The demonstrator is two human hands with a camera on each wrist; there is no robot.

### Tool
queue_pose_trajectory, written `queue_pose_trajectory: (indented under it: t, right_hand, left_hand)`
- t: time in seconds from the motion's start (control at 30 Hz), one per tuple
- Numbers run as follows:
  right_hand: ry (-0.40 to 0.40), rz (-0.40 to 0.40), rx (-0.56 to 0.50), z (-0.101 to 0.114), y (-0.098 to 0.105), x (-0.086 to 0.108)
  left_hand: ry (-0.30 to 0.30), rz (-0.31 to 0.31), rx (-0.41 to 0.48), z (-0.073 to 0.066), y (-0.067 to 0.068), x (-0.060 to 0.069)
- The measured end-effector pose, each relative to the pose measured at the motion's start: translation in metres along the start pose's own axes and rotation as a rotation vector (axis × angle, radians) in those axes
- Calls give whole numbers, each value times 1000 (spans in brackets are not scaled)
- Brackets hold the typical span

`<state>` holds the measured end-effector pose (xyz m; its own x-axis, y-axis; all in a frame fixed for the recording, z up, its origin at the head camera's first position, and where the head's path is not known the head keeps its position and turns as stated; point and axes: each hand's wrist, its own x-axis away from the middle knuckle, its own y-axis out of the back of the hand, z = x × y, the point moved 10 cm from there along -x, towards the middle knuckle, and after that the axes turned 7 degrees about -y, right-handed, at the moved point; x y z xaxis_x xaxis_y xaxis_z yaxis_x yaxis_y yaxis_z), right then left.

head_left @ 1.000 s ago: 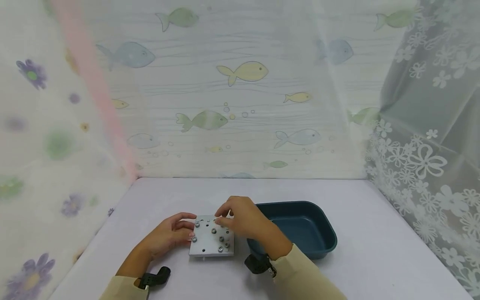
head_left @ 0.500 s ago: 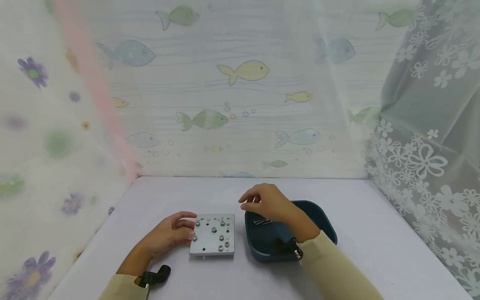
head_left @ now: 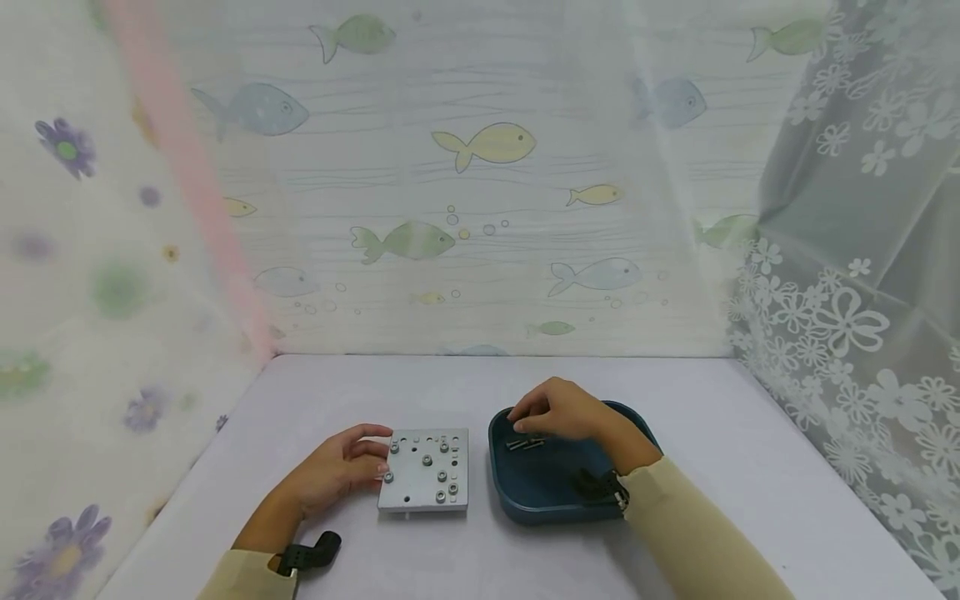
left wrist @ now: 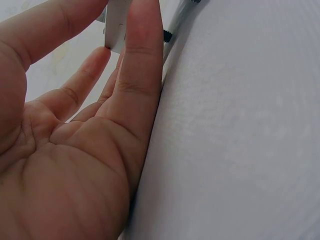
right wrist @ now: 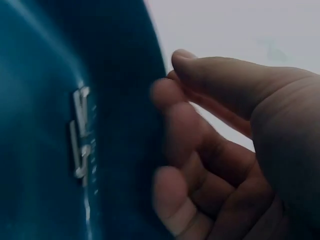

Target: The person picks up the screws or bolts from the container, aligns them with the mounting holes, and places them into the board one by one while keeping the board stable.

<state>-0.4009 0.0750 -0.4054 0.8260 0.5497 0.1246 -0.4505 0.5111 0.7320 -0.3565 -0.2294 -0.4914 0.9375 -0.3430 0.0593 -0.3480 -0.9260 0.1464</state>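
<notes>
A silver metal plate (head_left: 409,481) with drilled holes and several socket-head bolts (head_left: 427,460) standing in it lies near the middle of the table. My left hand (head_left: 341,469) holds its left edge between thumb and fingers. From the left wrist, the plate's edge (left wrist: 116,25) shows between the fingers, and a dark threaded bolt end (left wrist: 167,36) pokes out beneath. My right hand (head_left: 562,412) hovers over the left back part of a dark blue tray (head_left: 517,510), fingers loosely bent and nothing visible in them. Several loose screws (right wrist: 80,132) lie on the tray's floor, apart from those fingers.
The table (head_left: 330,387) has a white cover. A fish-patterned curtain (head_left: 480,250) hangs behind it, with a flowered sheet (head_left: 135,350) at the left and a lace-trimmed sheet (head_left: 847,333) at the right. Each wrist wears a black strap.
My right hand has left the plate's top right area, swung right to the tray, and dropped slightly over the screws. The left hand and plate have stayed in place.
</notes>
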Motion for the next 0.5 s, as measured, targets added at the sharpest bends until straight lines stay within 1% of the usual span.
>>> queue_pose_trajectory:
  t: [0.1, 0.23, 0.37, 0.5]
  right_hand:
    - [-32, 58, -12, -8, -8, -1]
    - [-65, 108, -1, -17, -16, -4]
    - [-101, 126, 10, -22, -22, -8]
    - [-134, 121, 51, -26, -25, -10]
  left_hand:
    - [0, 6, 9, 1, 0, 0]
    - [-5, 12, 17, 0, 0, 0]
    - [-8, 10, 11, 0, 0, 0]
    - [-6, 6, 2, 0, 1, 0]
